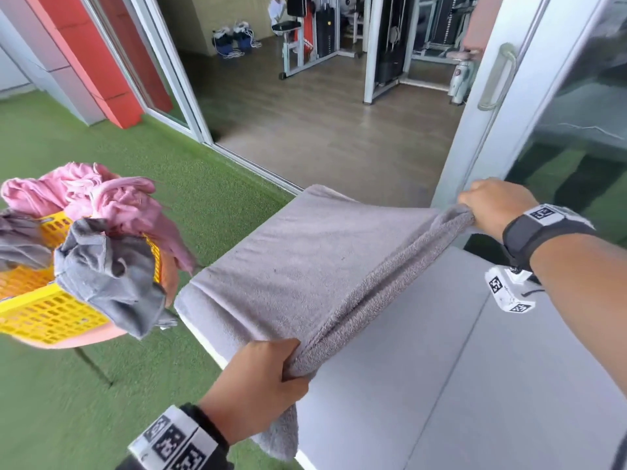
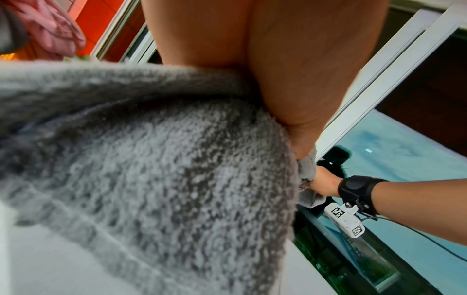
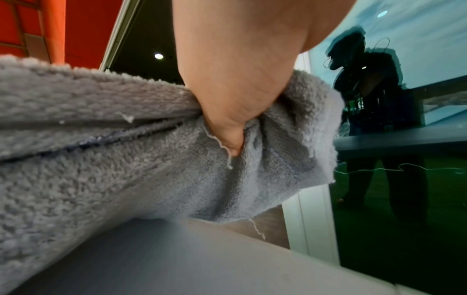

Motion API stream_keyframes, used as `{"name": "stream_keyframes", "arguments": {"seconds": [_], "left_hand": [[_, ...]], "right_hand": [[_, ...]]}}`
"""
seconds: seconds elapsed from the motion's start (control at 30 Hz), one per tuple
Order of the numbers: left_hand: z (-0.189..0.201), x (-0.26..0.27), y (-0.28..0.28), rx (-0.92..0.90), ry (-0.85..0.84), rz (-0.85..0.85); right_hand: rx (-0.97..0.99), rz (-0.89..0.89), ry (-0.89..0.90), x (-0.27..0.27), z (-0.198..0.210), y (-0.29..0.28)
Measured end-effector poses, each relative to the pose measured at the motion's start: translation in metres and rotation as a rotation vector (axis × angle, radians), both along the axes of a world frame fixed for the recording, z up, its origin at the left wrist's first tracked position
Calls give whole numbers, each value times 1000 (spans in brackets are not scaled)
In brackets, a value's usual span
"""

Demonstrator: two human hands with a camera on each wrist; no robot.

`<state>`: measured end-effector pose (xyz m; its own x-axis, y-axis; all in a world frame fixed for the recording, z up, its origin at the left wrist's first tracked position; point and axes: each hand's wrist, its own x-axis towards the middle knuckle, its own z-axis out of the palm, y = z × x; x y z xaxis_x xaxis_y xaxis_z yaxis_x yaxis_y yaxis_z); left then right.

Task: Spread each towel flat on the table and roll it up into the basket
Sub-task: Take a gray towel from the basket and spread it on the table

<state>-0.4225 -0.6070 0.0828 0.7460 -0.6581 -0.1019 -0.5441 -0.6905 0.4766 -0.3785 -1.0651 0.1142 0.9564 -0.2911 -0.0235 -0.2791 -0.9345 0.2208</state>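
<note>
A grey towel [image 1: 305,259] is stretched over the left part of the grey table [image 1: 424,368], its far side lying flat and its near edge lifted. My left hand [image 1: 268,378] grips the near corner [image 2: 177,179] at the table's front left, with a tail of cloth hanging below it. My right hand [image 1: 488,205] grips the opposite corner [image 3: 252,159] at the far right, just above the table. The edge between my hands is pulled taut. A yellow basket [image 1: 44,310] stands to the left on a pink stool, heaped with pink and grey towels [image 1: 112,205].
Green artificial turf [image 1: 190,184] surrounds the table. A sliding glass door [image 1: 543,130] stands close behind my right hand, open onto a gym room with weight machines [image 1: 305,39]. The table's right half is bare.
</note>
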Motion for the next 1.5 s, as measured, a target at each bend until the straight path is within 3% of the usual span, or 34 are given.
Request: {"name": "stream_keyframes", "arguments": {"seconds": [0.37, 0.57, 0.97, 1.3, 1.5], "left_hand": [[-22, -116, -39, 108, 141, 18], [-23, -146, -36, 19, 205, -7], [-22, -210, -52, -64, 193, 38], [-33, -326, -111, -56, 148, 248], [-50, -384, -139, -33, 76, 238]], "right_hand": [[13, 7, 68, -125, -38, -53], [29, -19, -3, -180, -34, -70], [-72, -24, -29, -248, -13, -99], [7, 71, -107, -320, -44, -182], [5, 79, -45, -367, -53, -225]]}}
